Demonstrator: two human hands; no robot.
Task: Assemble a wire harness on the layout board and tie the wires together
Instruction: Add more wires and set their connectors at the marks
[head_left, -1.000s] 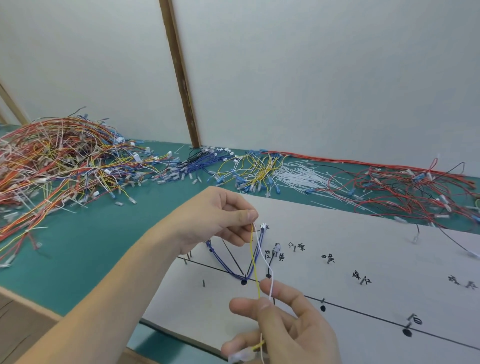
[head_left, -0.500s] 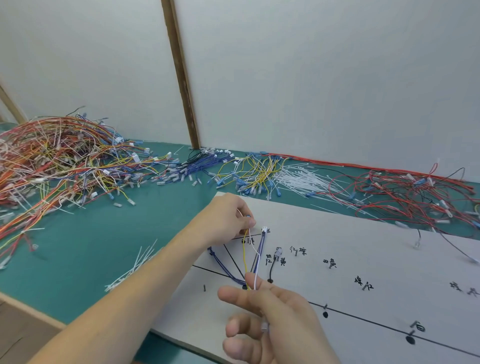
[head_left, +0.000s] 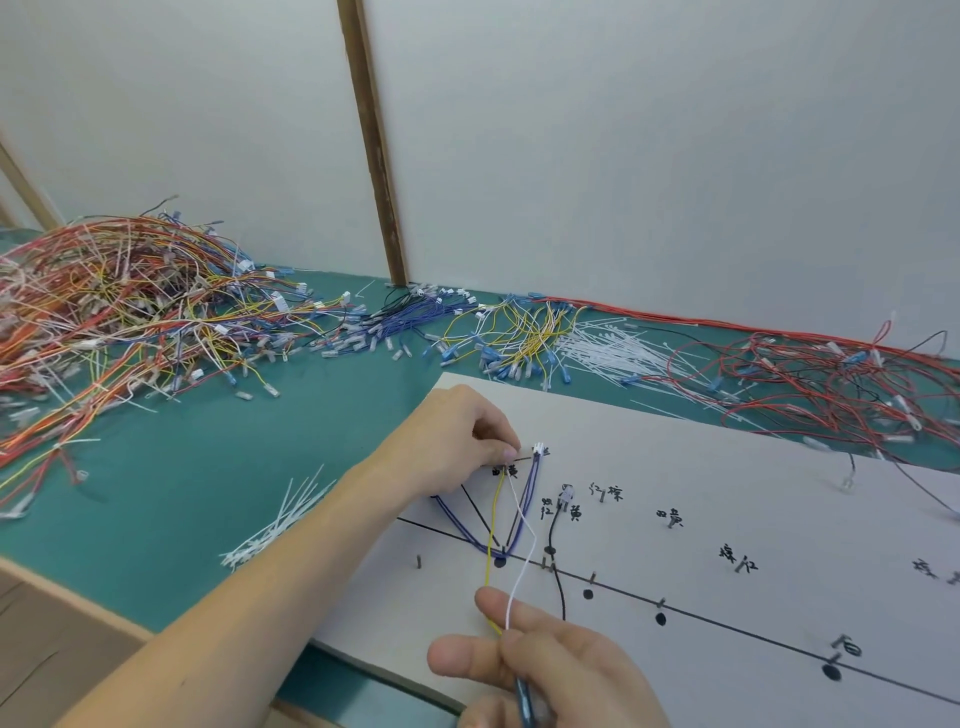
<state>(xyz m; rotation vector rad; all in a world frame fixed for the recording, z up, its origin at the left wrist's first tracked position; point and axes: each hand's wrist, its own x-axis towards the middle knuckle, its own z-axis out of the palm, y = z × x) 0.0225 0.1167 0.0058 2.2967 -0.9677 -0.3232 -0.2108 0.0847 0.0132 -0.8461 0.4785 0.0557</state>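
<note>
- white and flat, the layout board (head_left: 727, 467) lies on our green bench mat (head_left: 208, 467), marked with a long black line, black dots, short metal pegs and handwritten labels.
- yellow wire (head_left: 491, 540) and white wire (head_left: 522, 566) run side by side from our left hand (head_left: 457, 447) down to our right hand (head_left: 545, 670), both drawn fairly straight above the board.
- our left hand rests on the board's upper left part, fingers curled, fingertips pinching the top ends of the two wires just beside a small white connector (head_left: 538, 449).
- our right hand, low in the frame, grips the lower ends of the same two wires between thumb and forefinger; a blue-grey piece shows below the fingers, too blurred for us to name.
- blue wires (head_left: 467, 535) form a v on the board, one arm starting near our left wrist, the other ending at the white connector, the bend sitting at a black dot (head_left: 500, 561) on the line.
- a black wire (head_left: 556, 566) leaves a second small connector (head_left: 565, 493) and crosses the line, heading toward our right hand.
- behind the board, along the wall, lie a heap of mixed wires (head_left: 130, 312) at left, blue and yellow bundles in the middle, loose white cable ties (head_left: 613, 353), and a tangle of red wires (head_left: 831, 384) at right.
- a small bunch of cable ties (head_left: 280, 519) lies on the mat, left of our forearm.
</note>
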